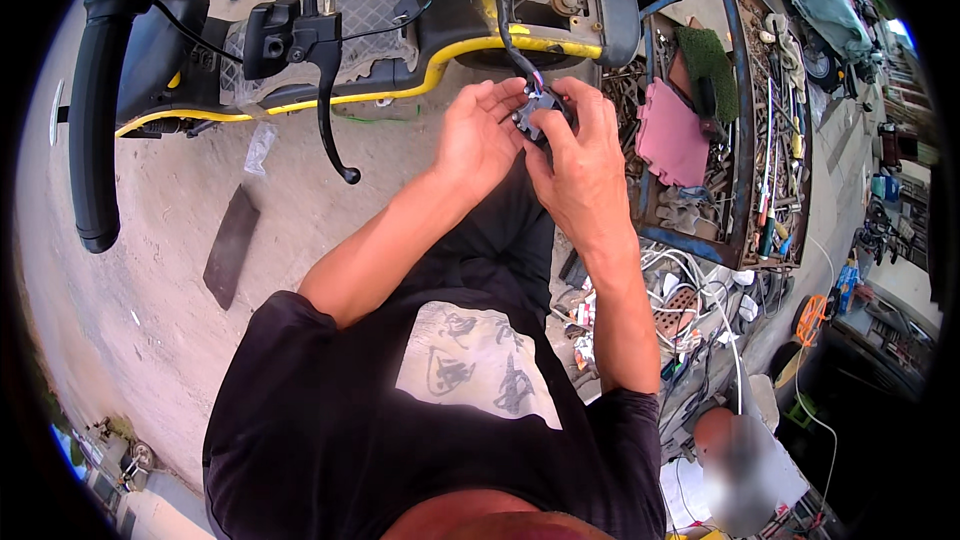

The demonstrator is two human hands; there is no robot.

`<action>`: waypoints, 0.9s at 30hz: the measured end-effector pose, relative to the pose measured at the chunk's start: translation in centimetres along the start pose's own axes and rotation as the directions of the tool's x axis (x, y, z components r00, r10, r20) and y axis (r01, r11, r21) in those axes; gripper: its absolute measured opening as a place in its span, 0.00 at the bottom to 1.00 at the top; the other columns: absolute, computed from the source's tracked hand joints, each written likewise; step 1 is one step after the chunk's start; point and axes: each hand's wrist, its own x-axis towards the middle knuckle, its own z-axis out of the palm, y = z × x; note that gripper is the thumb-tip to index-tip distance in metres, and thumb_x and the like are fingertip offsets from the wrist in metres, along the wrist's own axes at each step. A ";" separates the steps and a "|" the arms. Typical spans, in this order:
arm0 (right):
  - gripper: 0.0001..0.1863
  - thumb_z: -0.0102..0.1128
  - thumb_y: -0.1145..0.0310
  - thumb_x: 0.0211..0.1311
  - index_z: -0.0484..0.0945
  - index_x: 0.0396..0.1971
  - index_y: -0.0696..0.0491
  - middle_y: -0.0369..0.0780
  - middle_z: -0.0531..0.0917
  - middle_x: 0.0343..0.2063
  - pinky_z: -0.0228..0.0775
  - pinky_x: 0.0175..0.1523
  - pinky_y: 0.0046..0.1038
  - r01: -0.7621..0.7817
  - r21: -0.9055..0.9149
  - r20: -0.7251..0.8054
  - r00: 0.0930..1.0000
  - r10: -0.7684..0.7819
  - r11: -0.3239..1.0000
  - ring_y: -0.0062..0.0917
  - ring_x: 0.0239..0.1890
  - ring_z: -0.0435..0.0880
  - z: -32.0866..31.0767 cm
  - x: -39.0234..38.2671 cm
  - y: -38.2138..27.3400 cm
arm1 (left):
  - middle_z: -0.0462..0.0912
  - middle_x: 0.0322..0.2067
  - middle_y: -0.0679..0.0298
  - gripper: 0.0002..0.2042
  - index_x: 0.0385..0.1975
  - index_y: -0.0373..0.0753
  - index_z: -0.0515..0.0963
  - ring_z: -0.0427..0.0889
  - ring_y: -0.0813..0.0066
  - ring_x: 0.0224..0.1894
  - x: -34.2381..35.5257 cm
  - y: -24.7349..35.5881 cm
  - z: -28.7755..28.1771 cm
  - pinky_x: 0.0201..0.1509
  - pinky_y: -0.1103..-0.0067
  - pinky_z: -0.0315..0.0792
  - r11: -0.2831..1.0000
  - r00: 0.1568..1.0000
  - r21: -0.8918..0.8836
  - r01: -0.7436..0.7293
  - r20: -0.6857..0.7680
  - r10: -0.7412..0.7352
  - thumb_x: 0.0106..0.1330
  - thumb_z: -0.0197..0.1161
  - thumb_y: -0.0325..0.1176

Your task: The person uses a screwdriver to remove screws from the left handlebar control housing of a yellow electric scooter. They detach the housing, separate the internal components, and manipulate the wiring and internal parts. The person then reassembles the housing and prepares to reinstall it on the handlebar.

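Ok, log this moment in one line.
right fingers: holding small grey part; left fingers: beside it, contact unclear; wire bundle: reaches part

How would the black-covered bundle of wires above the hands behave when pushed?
The bundle would probably flex, since it curves downward. It may resist being drawn away, because its upper part meets the black-and-yellow vehicle. Its thin coloured wires, exposed near the right hand, could be fragile.

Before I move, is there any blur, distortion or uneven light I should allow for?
Head view: bright light on the left hand and right hand, both fairly clear; head view: fine detail on the small grey part between them can't be made out; head view: a smeared patch at lower right; head view: fisheye bending toward the black rim.
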 end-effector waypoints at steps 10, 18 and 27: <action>0.17 0.72 0.84 0.50 0.82 0.41 0.57 0.47 0.76 0.60 0.77 0.61 0.42 0.014 -0.043 0.098 0.995 -0.010 0.999 0.45 0.59 0.77 0.8 0.2 1.4 | 0.85 0.49 0.58 0.16 0.51 0.35 0.78 0.82 0.63 0.55 3.2 -3.5 -1.4 0.66 0.64 0.73 0.986 0.997 -0.160 0.037 0.079 -0.025 0.81 0.46 0.39; 0.18 0.75 0.82 0.50 0.82 0.41 0.56 0.47 0.77 0.60 0.77 0.61 0.41 -0.004 -0.012 0.132 0.991 0.005 1.000 0.45 0.58 0.80 1.1 0.2 2.5 | 0.84 0.48 0.59 0.14 0.49 0.35 0.79 0.81 0.64 0.55 3.5 -2.9 -1.0 0.64 0.65 0.73 0.994 0.999 -0.109 0.030 -0.027 -0.033 0.80 0.49 0.36; 0.18 0.76 0.82 0.48 0.85 0.41 0.55 0.44 0.78 0.59 0.78 0.53 0.34 -0.251 0.259 0.093 0.968 0.235 0.933 0.35 0.48 0.83 1.5 -0.2 3.1 | 0.84 0.47 0.54 0.16 0.50 0.29 0.78 0.83 0.61 0.52 2.7 -1.7 -2.8 0.61 0.65 0.77 0.994 0.992 -0.105 0.011 -0.120 -0.023 0.78 0.49 0.35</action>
